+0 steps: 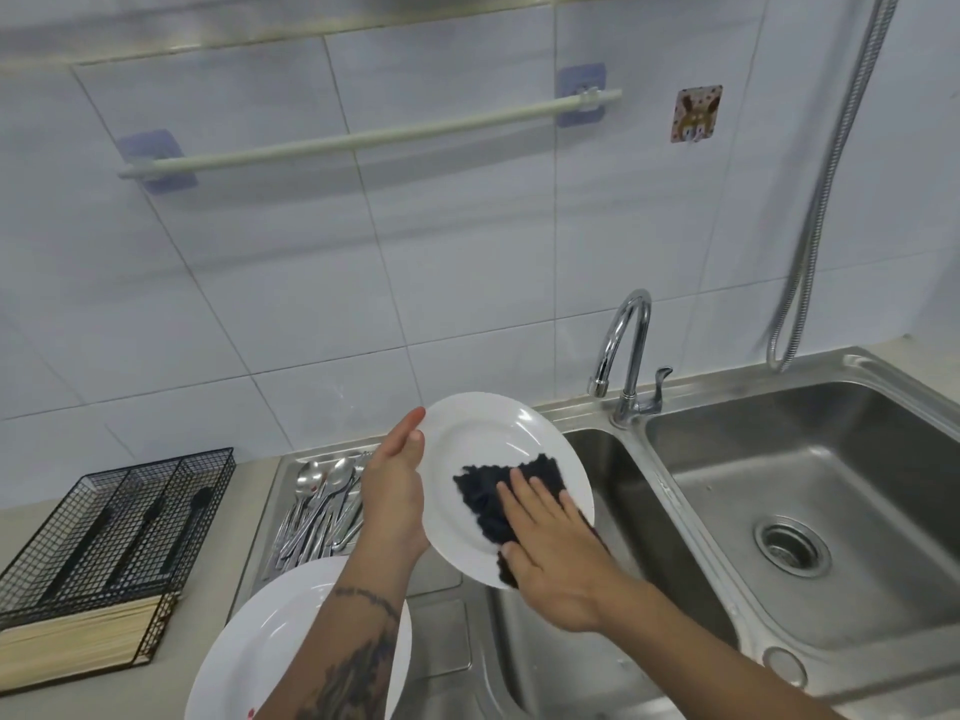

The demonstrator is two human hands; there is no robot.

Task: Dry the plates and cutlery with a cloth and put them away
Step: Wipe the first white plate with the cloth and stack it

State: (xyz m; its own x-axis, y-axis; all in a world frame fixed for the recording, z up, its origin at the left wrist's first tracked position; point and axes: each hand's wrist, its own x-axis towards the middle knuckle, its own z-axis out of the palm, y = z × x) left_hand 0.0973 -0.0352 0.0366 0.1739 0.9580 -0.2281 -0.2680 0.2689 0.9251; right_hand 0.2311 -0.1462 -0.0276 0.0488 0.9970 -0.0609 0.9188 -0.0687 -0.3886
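Note:
A white plate [483,439] is tilted up over the sink's left edge, held at its left rim by my left hand [395,491]. My right hand [550,558] lies flat on a dark cloth [498,491] and presses it against the plate's face. Another white plate [270,641] lies below my left forearm on the draining board. Several spoons and other cutlery [317,511] lie in a pile on the draining board behind that plate.
A black wire cutlery basket [119,517] with dark utensils and wooden chopsticks stands on the counter at left. A double steel sink [810,485] with a tap [628,356] fills the right side. A towel rail [363,135] hangs on the tiled wall.

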